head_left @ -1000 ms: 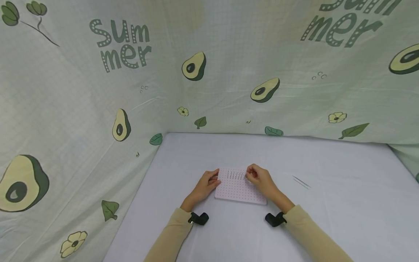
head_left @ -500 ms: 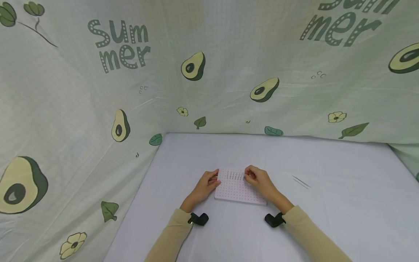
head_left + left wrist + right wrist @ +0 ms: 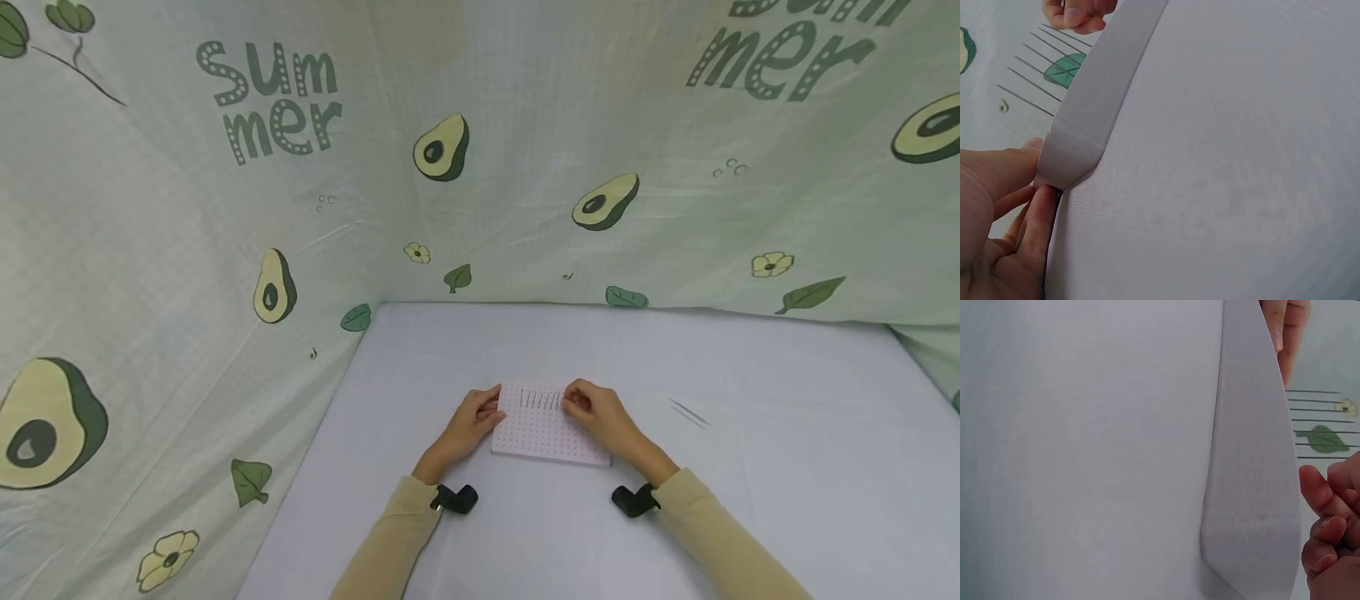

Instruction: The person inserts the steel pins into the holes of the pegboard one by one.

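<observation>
A pale pink pegboard (image 3: 551, 437) with a grid of holes stands on the white table. My left hand (image 3: 470, 423) grips its left edge, thumb on one face and fingers around the side, as the left wrist view also shows. From the board's upper rows rise several thin dark needle-like pins (image 3: 533, 400) in a row. My right hand (image 3: 602, 417) is at the right end of that row, its fingers (image 3: 1322, 540) curled and the thumb and forefinger right beside the last pin (image 3: 1316, 458). I cannot tell if they pinch it.
To the right of the board, a couple of loose thin pins (image 3: 690, 414) lie on the white tabletop (image 3: 780, 467). A pale green cloth (image 3: 525, 250) printed with avocados and leaves hangs behind and at the left of the table.
The last pin in the row leaned a second ago and now stands in line with the others. My right hand shifted slightly left, then back right. The left hand keeps its hold.
</observation>
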A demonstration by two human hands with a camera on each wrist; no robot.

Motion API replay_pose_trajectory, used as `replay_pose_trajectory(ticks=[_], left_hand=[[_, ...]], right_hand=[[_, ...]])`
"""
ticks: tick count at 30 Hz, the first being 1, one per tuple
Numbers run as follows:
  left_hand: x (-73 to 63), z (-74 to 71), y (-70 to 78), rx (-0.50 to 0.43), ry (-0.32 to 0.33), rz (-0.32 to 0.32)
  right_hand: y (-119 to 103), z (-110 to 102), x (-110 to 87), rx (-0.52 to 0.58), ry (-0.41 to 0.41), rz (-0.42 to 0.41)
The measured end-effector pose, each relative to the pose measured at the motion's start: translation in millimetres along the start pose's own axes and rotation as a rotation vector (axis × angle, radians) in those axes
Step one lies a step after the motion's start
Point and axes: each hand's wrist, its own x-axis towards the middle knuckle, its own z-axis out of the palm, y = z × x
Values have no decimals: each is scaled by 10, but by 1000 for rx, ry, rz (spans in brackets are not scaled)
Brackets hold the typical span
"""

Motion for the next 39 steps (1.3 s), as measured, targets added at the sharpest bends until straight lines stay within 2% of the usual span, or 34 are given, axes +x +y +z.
replay_pose_trajectory(ticks=[3,10,13,18,27,33,39], left_hand=[[13,-22,38,-1,-11,2],[116,56,-327,13,33,11],[125,49,-388,10,35,1],[120,43,-406,-9,24,0],[90,48,-415,11,19,-13],[90,49,-430,31,15,-20],[82,53,-433,20,18,-20]], right_hand=[[27,-65,-8,-1,10,11],[93,-272,-49,-3,64,76],[135,-358,-69,-2,84,120],[207,-486,-113,-22,128,153],[316,-690,-225,-78,216,119],[378,-799,-311,-117,252,120],[449,-897,-385,-104,285,144]])
